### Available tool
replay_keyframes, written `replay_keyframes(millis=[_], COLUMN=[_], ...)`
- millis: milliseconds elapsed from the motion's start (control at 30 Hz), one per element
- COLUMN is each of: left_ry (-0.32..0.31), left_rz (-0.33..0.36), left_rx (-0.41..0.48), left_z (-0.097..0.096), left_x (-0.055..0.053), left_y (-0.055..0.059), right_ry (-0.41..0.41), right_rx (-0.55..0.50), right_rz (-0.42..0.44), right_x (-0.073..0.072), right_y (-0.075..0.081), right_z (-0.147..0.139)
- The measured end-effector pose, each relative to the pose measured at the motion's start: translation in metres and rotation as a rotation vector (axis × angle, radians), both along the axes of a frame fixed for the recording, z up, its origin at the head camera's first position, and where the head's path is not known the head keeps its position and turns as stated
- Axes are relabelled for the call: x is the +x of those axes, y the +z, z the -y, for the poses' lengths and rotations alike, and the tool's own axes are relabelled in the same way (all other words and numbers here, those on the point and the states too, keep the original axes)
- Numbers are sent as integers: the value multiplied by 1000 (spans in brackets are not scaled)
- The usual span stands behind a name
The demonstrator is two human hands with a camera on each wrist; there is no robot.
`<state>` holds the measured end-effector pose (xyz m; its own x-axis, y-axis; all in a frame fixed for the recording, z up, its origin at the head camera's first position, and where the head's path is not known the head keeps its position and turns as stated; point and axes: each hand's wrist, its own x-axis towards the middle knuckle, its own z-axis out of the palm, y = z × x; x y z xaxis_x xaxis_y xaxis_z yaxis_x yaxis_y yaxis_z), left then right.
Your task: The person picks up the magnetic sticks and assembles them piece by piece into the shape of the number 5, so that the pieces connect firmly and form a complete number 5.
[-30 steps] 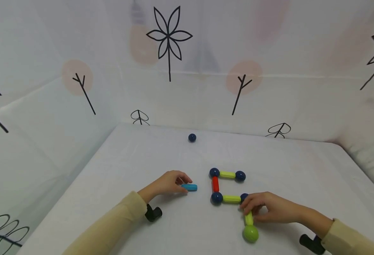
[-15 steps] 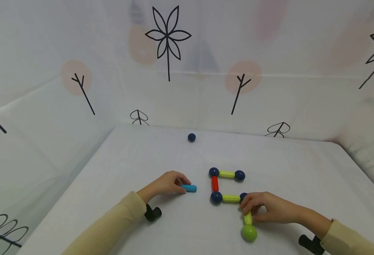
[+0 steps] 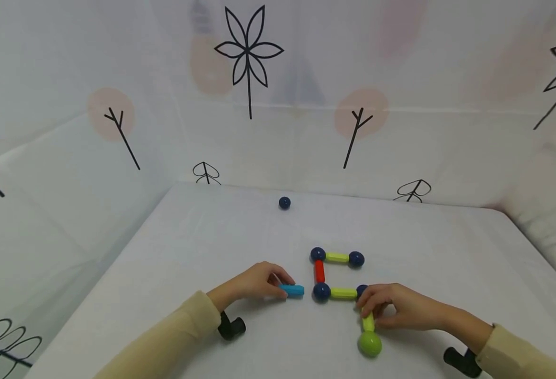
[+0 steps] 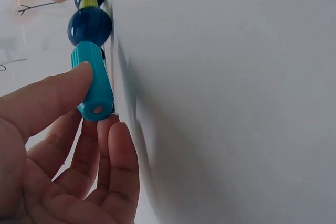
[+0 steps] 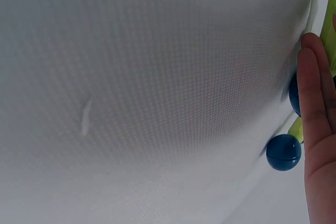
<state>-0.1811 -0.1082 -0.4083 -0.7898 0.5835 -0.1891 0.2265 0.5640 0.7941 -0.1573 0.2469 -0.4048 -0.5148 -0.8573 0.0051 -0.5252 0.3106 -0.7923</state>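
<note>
My left hand (image 3: pixel 259 281) pinches a light-blue magnetic rod (image 3: pixel 294 290) between thumb and fingers. In the head view a small gap separates it from the corner dark-blue ball (image 3: pixel 322 292); in the left wrist view the blue rod (image 4: pixel 97 85) lines up with a dark-blue ball (image 4: pixel 90 26). My right hand (image 3: pixel 396 306) grips the lower yellow-green rod (image 3: pixel 368 322), with a lime-green ball (image 3: pixel 370 343) on its near end. Its fingers partly cover another dark-blue ball (image 3: pixel 362 290). The built shape also has a red rod (image 3: pixel 320 272) and two sideways yellow-green rods.
One loose dark-blue ball (image 3: pixel 284 203) lies far back on the white table (image 3: pixel 221 226). A white printed cloth (image 3: pixel 296 142) stands behind and beside the table. The upper arm of the shape ends in a dark-blue ball (image 3: pixel 356 259).
My left hand has moved right and slightly nearer, bringing the light-blue rod close to the corner ball. My right hand keeps its hold in nearly the same place.
</note>
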Motion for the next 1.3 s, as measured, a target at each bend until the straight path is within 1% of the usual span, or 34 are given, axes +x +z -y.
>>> replay_keyframes(millis=[100, 400, 533, 667, 900, 1300], left_ry=[-18, -35, -51, -83, -148, -218], left_rz=[9, 79, 94, 102, 100, 138], left_rx=[16, 66, 81, 85, 97, 104], left_z=[-5, -20, -28, -37, -50, -68], left_x=[4, 13, 19, 23, 26, 31], left_y=[1, 3, 3, 4, 3, -2], right_ry=[-6, -18, -21, -19, -18, -18], right_rx=[2, 7, 11, 14, 13, 20], right_rz=[9, 27, 9, -6, -5, -5], right_x=[0, 2, 2, 3, 3, 4], right_y=[1, 3, 3, 3, 2, 3], right_z=[0, 1, 0, 0, -1, 0])
